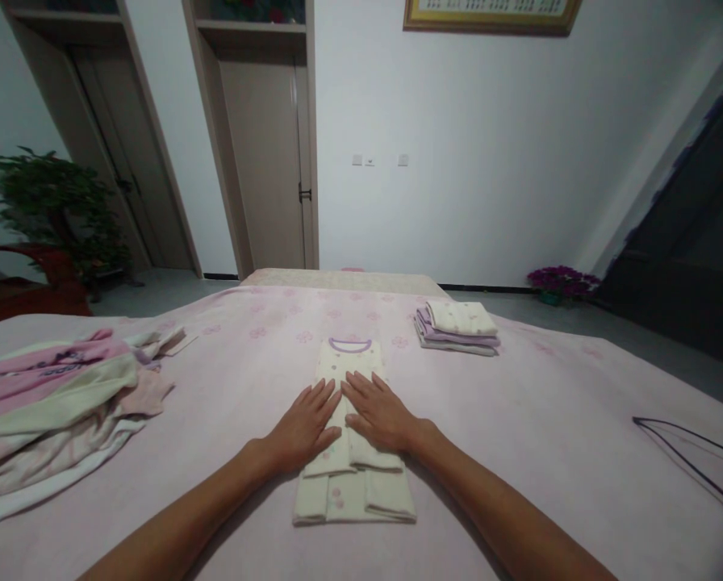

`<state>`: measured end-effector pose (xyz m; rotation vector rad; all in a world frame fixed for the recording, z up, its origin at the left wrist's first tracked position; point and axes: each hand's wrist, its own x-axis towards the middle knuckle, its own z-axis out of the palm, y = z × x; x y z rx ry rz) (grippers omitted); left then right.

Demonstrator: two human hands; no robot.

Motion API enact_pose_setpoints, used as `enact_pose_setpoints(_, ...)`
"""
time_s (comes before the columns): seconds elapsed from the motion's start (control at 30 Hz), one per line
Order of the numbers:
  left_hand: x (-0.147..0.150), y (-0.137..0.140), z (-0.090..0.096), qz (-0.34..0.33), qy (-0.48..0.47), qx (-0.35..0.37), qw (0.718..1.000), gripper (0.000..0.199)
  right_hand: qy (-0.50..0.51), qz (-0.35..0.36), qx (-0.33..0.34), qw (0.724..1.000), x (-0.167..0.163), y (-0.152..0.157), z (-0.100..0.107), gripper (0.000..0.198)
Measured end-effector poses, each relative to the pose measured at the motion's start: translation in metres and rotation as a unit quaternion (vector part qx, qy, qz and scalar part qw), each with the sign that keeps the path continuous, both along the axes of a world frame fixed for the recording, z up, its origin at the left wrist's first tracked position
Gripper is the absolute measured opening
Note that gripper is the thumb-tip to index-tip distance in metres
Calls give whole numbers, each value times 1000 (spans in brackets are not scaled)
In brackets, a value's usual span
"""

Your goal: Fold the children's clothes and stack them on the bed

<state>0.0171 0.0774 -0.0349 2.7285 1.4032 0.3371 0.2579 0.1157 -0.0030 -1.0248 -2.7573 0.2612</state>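
A cream shirt (337, 496) with a lilac neckband and small printed spots lies in front of me, its sides and sleeves folded inward into a narrow strip. The neckband points away from me and the hem end is nearest. My left hand (306, 426) rests flat on the left half of the shirt, fingers stretched out. Flat on the right half lies my right hand (377, 411), its fingers also extended. The fingertips of both hands almost meet at the middle. Part of the shirt is hidden beneath them.
A heap of unfolded clothes (64, 403) lies at the left on the pink bedspread (234, 492). Behind the shirt to the right sits a stack of folded clothes (458, 329). A thin black cord or strap (688, 460) loops at the right edge.
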Motion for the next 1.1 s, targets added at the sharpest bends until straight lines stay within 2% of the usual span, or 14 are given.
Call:
enact_pose_setpoints(0.13, -7, -29, 5, -60, -10, 5, 998, 67, 0, 17, -21, 1000, 5, -35, 6, 65)
enact_pose_setpoints(0.27, -16, -53, 15, -117, -37, -14, 992, 71, 22, 44, -54, 997, 15, -56, 8, 63)
enact_pose_setpoints(0.33, -23, -57, 21, -130, -73, -40, 988, 60, 60, 71, -71, 993, 22, -61, 8, 56)
enact_pose_setpoints(0.4, -32, -55, 25, -125, -133, -55, 982, 46, 127, 72, -64, 987, 31, -59, 9, 45)
enact_pose_setpoints(0.47, -41, -50, 29, -111, -180, -36, 977, 37, 176, 42, -28, 983, 42, -54, 12, 36)
enact_pose_setpoints(0.6, -52, -40, 34, -107, -156, 34, 981, 27, 122, 11, 33, 992, 60, -44, 20, 24)
enact_pose_setpoints(0.8, -46, -40, 39, -128, -76, 49, 988, 26, 72, 47, 8, 996, 67, -42, 25, 38)
enact_pose_setpoints(1.0, -51, -36, 32, -131, -136, 23, 982, 23, 99, 36, -40, 994, 73, -43, 32, 36)
enact_pose_setpoints(1.1, -51, -36, 29, -132, -128, 36, 982, 22, 113, 42, -18, 993, 73, -44, 28, 32)
